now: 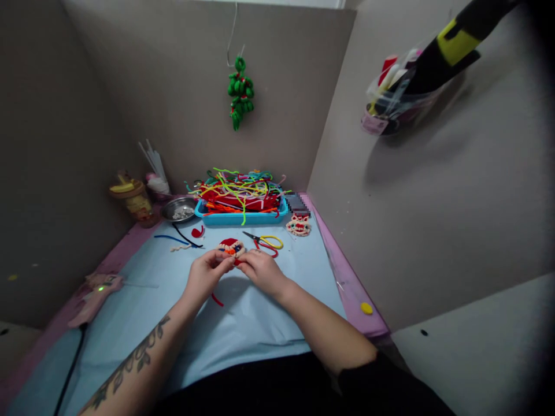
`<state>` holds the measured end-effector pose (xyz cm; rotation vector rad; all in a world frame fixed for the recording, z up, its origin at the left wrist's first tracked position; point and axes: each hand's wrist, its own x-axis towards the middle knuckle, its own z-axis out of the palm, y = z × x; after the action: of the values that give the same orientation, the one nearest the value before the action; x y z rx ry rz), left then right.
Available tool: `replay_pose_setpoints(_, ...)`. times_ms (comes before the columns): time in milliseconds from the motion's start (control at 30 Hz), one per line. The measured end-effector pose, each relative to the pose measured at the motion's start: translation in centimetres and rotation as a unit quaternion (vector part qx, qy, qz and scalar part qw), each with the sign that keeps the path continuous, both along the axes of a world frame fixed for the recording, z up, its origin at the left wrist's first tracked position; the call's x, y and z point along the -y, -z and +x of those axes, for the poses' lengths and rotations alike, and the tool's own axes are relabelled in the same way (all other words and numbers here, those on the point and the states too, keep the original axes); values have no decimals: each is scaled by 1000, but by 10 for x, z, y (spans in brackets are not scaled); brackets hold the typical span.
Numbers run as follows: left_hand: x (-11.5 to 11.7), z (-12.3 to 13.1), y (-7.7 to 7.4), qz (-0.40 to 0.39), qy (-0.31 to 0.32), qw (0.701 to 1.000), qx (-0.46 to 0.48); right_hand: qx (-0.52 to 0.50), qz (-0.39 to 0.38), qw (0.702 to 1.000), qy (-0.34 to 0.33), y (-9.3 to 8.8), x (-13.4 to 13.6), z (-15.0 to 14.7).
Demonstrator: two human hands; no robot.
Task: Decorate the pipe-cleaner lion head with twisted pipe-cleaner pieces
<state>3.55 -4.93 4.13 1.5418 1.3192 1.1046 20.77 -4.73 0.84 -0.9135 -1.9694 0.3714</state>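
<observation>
My left hand (207,273) and my right hand (261,270) meet over the light blue mat (243,323), fingers pinched together on a small round pipe-cleaner piece (231,247) in red, cream and orange. A red pipe-cleaner end (217,300) trails down from under my left hand. Scissors with yellow and red handles (265,241) lie just beyond my right hand. A finished cream and red pipe-cleaner figure (299,225) sits farther right.
A blue tray (241,217) heaped with coloured pipe cleaners stands at the back, a metal bowl (179,209) to its left. A pink glue gun (96,293) lies at the left edge. Loose blue, black and cream stems (178,240) lie nearby. A green ornament (240,91) hangs on the wall.
</observation>
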Motion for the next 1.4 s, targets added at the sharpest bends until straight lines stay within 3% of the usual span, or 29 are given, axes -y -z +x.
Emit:
replay_pose_setpoints(467,5,13,0,-27,-61,998,9,135,90,986,48,5,1,-4)
replay_pose_setpoints(600,0,6,-2,-7,-37,999,30,80,49,994,52,4,-2,1)
replay_pose_setpoints(767,-11,-9,-3,12,-51,990,130,10,-28,998,60,-3,-4,11)
replay_pose_setpoints(967,-8,-1,8,-15,-25,973,228,-60,-65,995,50,-6,1,8)
replay_pose_setpoints(1167,-1,16,18,-48,-7,965,259,-84,-93,992,18,-4,4,1)
replay_pose_setpoints(1400,-4,6,16,-35,13,982,186,-71,-32,996,44,-5,2,4)
